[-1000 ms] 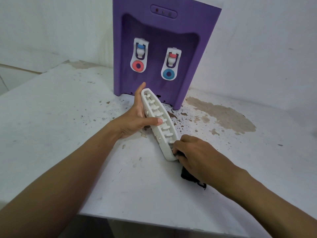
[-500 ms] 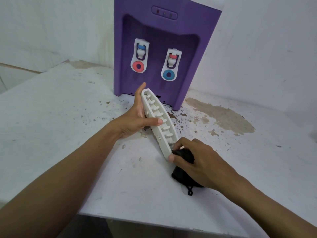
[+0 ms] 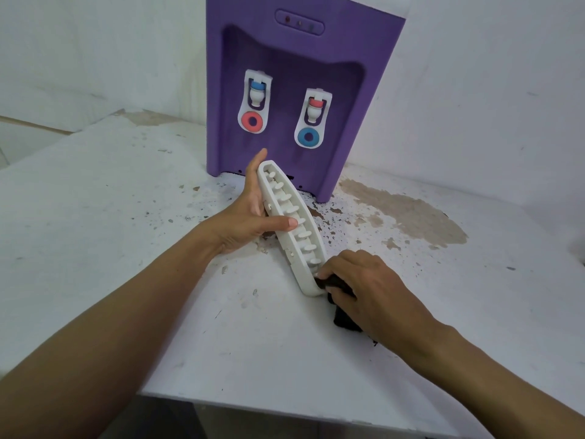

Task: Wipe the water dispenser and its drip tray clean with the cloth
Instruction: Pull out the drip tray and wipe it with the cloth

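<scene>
The white drip tray (image 3: 292, 226) stands tipped up on its long edge on the counter (image 3: 95, 217), running from about 11 o'clock at its far end to 5 o'clock at its near end, with its inner face and row of small pegs turned toward the right. The left hand (image 3: 250, 213) grips it around the middle: the fingers lie flat behind the tray's back, pointing toward the dispenser, and the thumb crosses over the front rim onto the pegged face. The right hand (image 3: 364, 289) is closed around a dark cloth (image 3: 343, 318) and presses a fold of it against the near tip of the tray; the rest of the cloth bunches under the palm and trails out at 5 o'clock onto the counter. The purple water dispenser (image 3: 297, 90) stands upright at 12 o'clock, just beyond the tray's far end, backed against a white wall (image 3: 490, 90). Two white taps show in its recessed front, the left one (image 3: 254, 101) with a blue cap and a red ring, the right one (image 3: 313, 120) with a red cap and a blue ring. The counter's white coating is flaked, with dark specks near the dispenser's base and a brown bare patch (image 3: 411, 217) at 2 o'clock from the tray.
</scene>
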